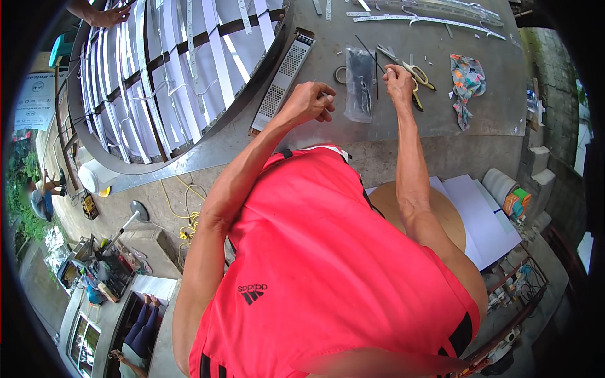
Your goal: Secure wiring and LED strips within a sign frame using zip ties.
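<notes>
The left hand [310, 103] is held with curled fingers near a perforated metal box [283, 82] on the counter [495, 113]; the right hand [399, 83] is held with fingertips close together beside thin black strips [377, 80]. Whether anything is held in either grip cannot be told. A clear plastic bag [358, 88] is laid between the hands; scissors [418, 74] are seen just beside the right.

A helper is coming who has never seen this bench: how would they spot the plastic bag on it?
Start at the grey metal table, then look between the left hand and right hand. The bag lies there, long and narrow. Unlike the perforated box and the patterned cloth, it is see-through plastic.
</notes>
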`<state>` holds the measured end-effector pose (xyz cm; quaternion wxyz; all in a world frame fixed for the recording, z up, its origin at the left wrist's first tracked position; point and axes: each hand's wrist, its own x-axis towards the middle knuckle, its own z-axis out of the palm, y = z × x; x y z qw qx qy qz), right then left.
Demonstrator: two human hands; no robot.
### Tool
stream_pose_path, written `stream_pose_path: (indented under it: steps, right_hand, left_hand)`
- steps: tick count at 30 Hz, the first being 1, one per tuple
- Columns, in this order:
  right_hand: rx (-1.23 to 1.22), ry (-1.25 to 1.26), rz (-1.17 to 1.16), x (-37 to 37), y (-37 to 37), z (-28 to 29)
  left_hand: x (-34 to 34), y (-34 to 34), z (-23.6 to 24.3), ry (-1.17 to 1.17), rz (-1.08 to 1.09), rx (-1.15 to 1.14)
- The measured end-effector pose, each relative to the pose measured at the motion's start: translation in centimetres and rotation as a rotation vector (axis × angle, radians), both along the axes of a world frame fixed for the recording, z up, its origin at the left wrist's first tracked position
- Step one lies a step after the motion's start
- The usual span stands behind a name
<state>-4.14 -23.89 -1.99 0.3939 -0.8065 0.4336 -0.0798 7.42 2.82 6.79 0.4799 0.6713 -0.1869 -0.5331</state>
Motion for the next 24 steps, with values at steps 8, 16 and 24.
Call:
stream_pose_path:
  steps: [8, 16, 24]
  right_hand:
    - [-0.357, -0.033, 0.185, 0.3, -0.5, -2.1]
    - [-0.573, 0.177, 0.367, 1.3, -1.8, -4.5]
    - [0.757, -0.501, 0.222, 5.0, 10.3, 12.7]
  left_hand:
    - [-0.3, 0.7, 0.4, 0.012, -0.115, 0.062]
    - [0.0, 5.0, 4.1, -0.134, -0.040, -0.095]
    - [1.1, 10.8, 8.5, -0.088, 0.583, -0.254]
